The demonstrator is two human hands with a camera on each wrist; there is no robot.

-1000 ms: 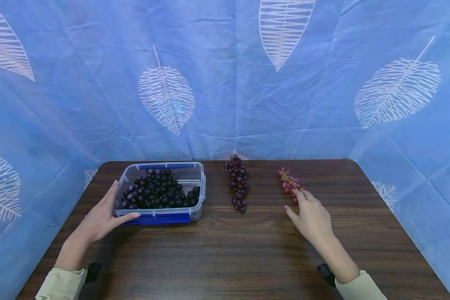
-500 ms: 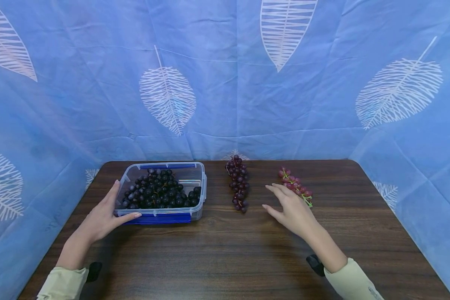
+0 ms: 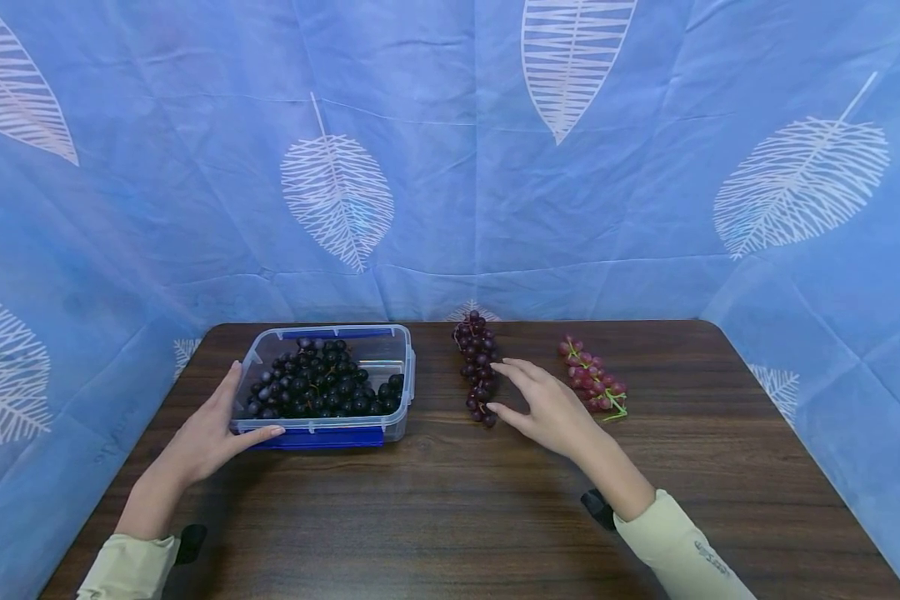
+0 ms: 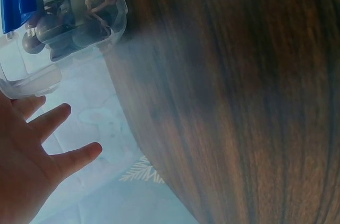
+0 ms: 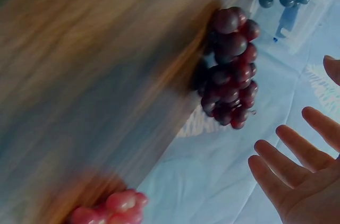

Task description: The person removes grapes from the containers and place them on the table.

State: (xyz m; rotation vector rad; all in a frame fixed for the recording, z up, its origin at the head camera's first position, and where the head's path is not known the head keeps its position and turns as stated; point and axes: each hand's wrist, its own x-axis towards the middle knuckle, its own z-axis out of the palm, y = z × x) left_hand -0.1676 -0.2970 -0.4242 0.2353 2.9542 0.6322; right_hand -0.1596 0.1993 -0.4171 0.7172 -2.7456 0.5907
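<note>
My left hand [image 3: 204,439] rests at the left front corner of a clear plastic box [image 3: 407,392] with blue latches, its thumb along the front rim and its fingers spread at the side. Inside the box lie black grapes [image 3: 322,379]. A bunch of dark red grapes [image 3: 474,350] lies on the table to the right of the box. Beside that bunch is my right hand [image 3: 543,408], thumb and fingers apart; the right wrist view shows the fingers [image 5: 297,155] extended and holding nothing. Right of this hand lies a smaller bunch of pink-red grapes [image 3: 588,375] with a green stem.
The dark wooden table [image 3: 420,517] has rounded far corners. Behind it and at both sides hangs a blue cloth [image 3: 435,192] with white leaf prints, close to the table's far edge.
My right hand has moved left, from the pink-red grapes to beside the dark red bunch. The pink-red grapes now lie uncovered. My left hand and the box have stayed in place.
</note>
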